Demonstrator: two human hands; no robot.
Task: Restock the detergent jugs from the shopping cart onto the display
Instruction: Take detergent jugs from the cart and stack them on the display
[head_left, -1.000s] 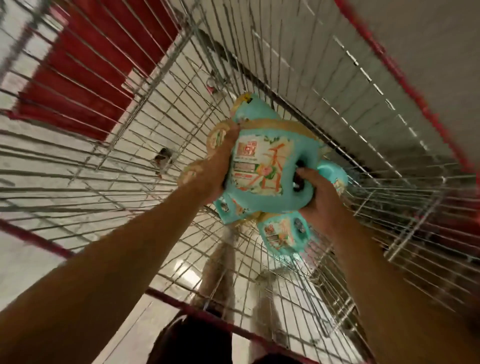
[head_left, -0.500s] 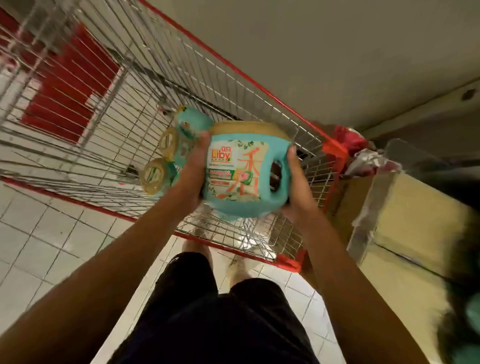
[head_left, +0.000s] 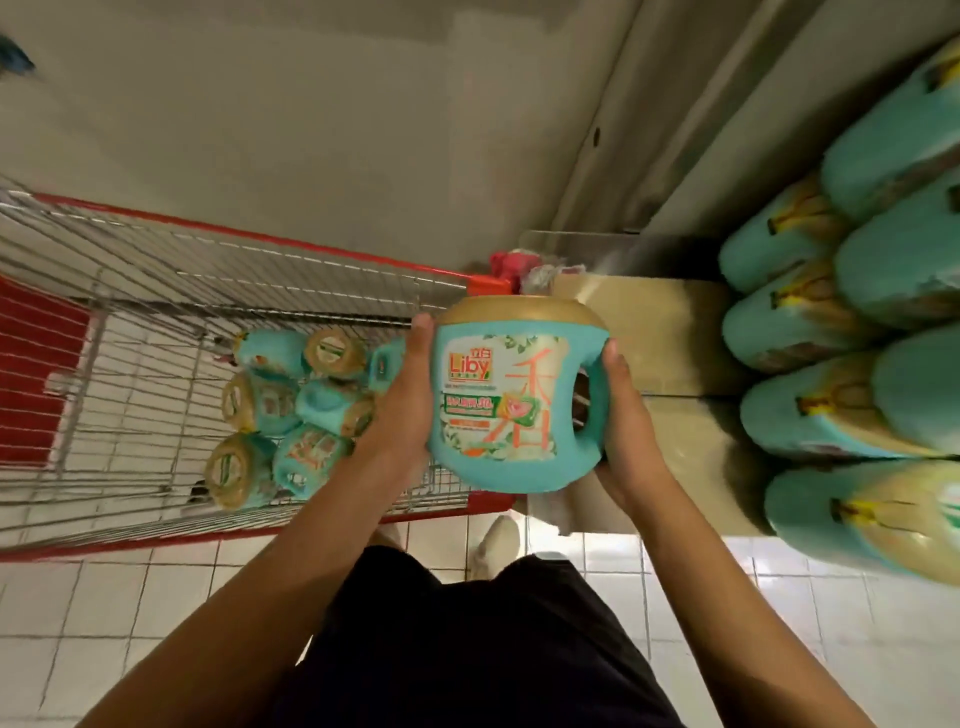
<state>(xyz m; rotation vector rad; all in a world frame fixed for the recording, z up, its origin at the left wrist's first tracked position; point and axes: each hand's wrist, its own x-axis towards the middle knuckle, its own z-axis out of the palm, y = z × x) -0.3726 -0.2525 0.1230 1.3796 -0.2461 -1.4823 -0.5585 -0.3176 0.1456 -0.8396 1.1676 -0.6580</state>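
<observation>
I hold one teal detergent jug (head_left: 498, 400) with a gold cap upright in front of me, its label facing me. My left hand (head_left: 402, 410) grips its left side and my right hand (head_left: 623, 431) wraps round its handle side and bottom. The jug hangs above the cart's right end, between the cart and the display. Several more teal jugs (head_left: 291, 410) lie on their sides in the wire shopping cart (head_left: 130, 291). On the right, the display (head_left: 675, 332) carries stacked rows of the same jugs (head_left: 852, 374).
The cart has red trim and stands on white floor tiles against a beige wall. A red and white bundle (head_left: 524, 267) sits by the cart's far right corner. My feet (head_left: 493, 545) and dark shorts fill the lower middle.
The jug has been lifted out of the cart and carried right, toward the display. My view has swung right, bringing the stacked jugs into sight. Both hands keep their hold.
</observation>
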